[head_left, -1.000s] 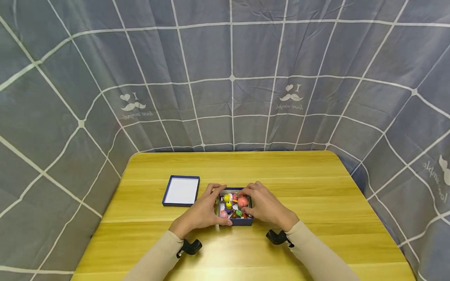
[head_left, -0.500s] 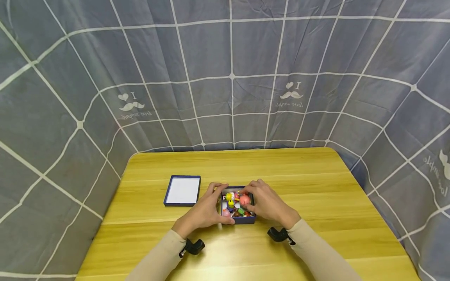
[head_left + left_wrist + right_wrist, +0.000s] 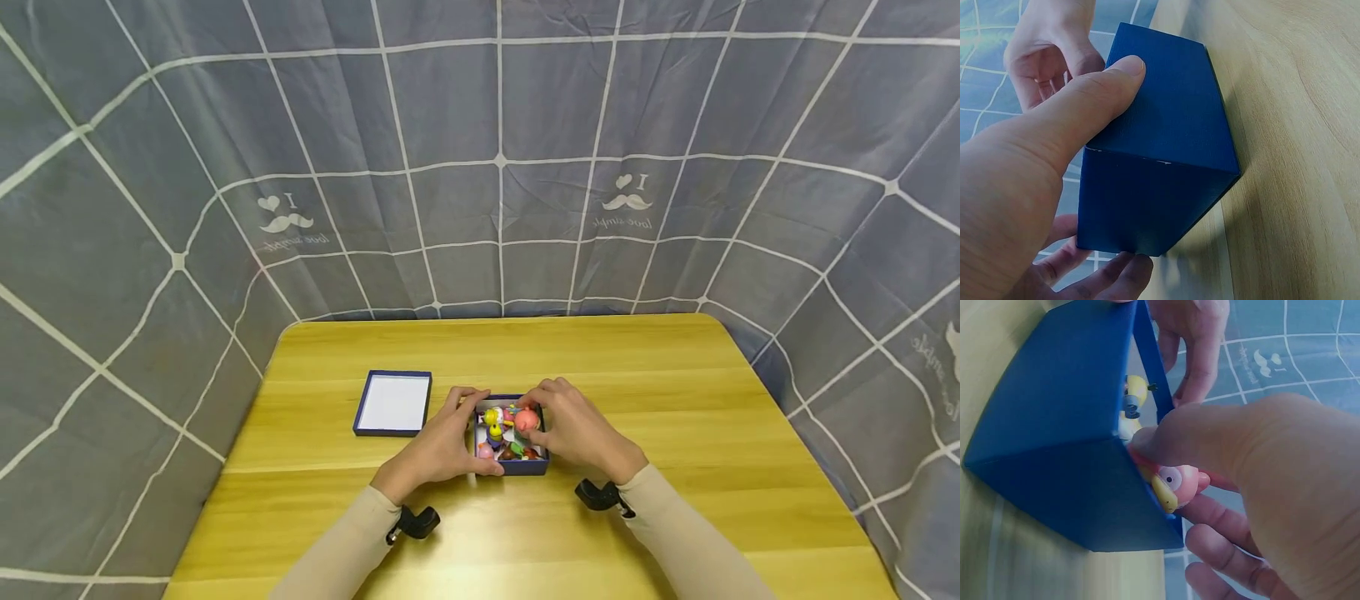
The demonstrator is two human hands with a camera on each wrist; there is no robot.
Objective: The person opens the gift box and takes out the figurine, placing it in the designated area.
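Observation:
A dark blue open box (image 3: pixel 525 468) stands on the table, filled with several small toy figures. My left hand (image 3: pixel 442 442) holds its left end, thumb on the near wall and fingers at the far wall, as the left wrist view also shows on the blue box (image 3: pixel 1166 94). My right hand (image 3: pixel 573 429) pinches a round-headed pink toy figure (image 3: pixel 527 419) at the box's right side. In the right wrist view this pink toy figure (image 3: pixel 1186 481) shows a white eye and a yellow part at the opening. A yellow-headed figure (image 3: pixel 493 417) lies left of it.
A shallow box lid (image 3: pixel 393 402), blue-rimmed with a white inside, lies left of the box. The wooden table (image 3: pixel 637 358) is bordered by a grey grid-patterned curtain (image 3: pixel 450 200). A black wrist mount (image 3: pixel 416 523) sits on each forearm.
The pink figure has shifted slightly toward the back of the box, along with my right hand. My left hand keeps its hold on the box. The head view has moved a little.

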